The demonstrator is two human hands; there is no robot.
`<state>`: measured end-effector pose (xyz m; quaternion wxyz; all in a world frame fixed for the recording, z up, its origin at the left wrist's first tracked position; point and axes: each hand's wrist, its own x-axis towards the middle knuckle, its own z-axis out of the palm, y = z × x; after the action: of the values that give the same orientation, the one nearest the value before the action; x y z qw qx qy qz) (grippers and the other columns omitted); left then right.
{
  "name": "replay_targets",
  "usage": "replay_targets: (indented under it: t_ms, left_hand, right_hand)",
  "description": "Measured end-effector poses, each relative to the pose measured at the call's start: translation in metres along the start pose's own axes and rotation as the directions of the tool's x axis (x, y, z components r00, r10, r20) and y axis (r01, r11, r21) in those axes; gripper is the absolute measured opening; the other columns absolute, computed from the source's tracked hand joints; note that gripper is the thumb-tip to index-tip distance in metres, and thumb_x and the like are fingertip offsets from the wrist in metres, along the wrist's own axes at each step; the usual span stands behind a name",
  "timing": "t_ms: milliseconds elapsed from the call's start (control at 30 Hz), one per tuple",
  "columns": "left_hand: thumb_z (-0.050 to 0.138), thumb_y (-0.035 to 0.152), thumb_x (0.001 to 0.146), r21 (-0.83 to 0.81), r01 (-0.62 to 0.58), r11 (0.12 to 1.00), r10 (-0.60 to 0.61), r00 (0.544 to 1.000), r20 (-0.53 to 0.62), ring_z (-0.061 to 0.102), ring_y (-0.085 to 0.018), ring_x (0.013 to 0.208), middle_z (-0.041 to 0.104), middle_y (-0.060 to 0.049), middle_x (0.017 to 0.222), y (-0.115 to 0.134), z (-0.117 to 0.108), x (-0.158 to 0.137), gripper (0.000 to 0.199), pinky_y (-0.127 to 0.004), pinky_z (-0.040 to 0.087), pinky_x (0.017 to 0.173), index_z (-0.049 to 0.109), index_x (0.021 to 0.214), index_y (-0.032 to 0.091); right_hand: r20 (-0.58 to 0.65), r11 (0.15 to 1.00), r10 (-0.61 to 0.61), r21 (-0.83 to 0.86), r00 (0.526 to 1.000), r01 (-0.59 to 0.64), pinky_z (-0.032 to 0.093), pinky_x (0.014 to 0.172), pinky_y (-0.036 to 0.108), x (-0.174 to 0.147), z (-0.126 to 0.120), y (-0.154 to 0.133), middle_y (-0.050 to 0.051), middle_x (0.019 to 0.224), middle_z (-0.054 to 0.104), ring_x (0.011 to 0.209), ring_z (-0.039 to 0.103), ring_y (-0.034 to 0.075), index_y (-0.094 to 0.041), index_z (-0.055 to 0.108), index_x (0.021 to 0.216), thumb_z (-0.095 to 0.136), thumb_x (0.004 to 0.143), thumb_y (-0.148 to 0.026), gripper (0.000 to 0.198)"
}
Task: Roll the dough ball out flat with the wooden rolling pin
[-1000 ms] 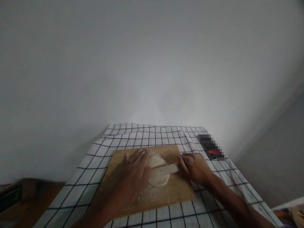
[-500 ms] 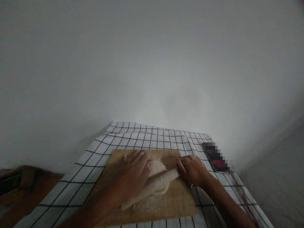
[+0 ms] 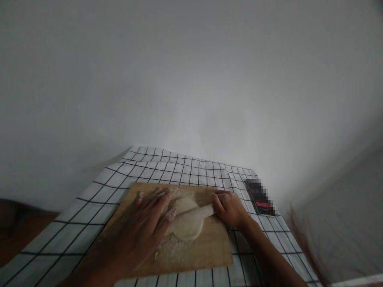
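"Dough disc (image 3: 188,230): where's it lying?"
"On the cutting board (image 3: 214,251), beneath the rolling pin (image 3: 206,211). My right hand (image 3: 230,208) is gripping the pin; my left hand (image 3: 149,219) is lying over it, fingers wide. Uneven pressing could be thinning one side."

Dim grey light, slight blur

The right hand (image 3: 229,207) grips a rolling pin (image 3: 201,213) lying across dough (image 3: 189,230), the left hand (image 3: 152,218) spread over the wooden board (image 3: 206,253)
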<state>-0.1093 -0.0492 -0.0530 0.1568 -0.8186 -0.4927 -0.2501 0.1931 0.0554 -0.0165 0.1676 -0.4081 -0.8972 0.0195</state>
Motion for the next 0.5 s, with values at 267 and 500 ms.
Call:
replay_targets:
  t_ms: [267,500]
  left_hand:
    - [0.042,0.041,0.105,-0.196,0.289,0.937,-0.248,0.946,0.21,0.048,-0.031,0.142,0.06,-0.007,0.147,0.021,-0.014,0.043,0.038,-0.067,0.029,0.12,0.059,0.136,0.028]
    - [0.044,0.038,0.104,-0.322,0.235,0.917,-0.184,0.966,0.18,0.051,-0.026,0.14,0.063,-0.006,0.143,-0.023,-0.042,0.017,0.037,-0.049,0.038,0.121,0.064,0.132,0.025]
  right_hand:
    - [0.057,0.999,0.023,-0.048,0.998,-0.021,0.038,0.068,0.026,0.001,-0.014,0.008,0.005,0.081,0.071,0.071,0.064,0.014,-0.019,0.062,0.07,0.027,0.109,-0.03,0.053]
    - [0.126,0.988,0.027,-0.155,0.992,-0.007,0.039,0.068,0.028,0.018,-0.016,0.002,0.005,0.082,0.074,0.078,0.069,0.018,-0.021,0.071,0.086,0.031,0.11,-0.038,0.049]
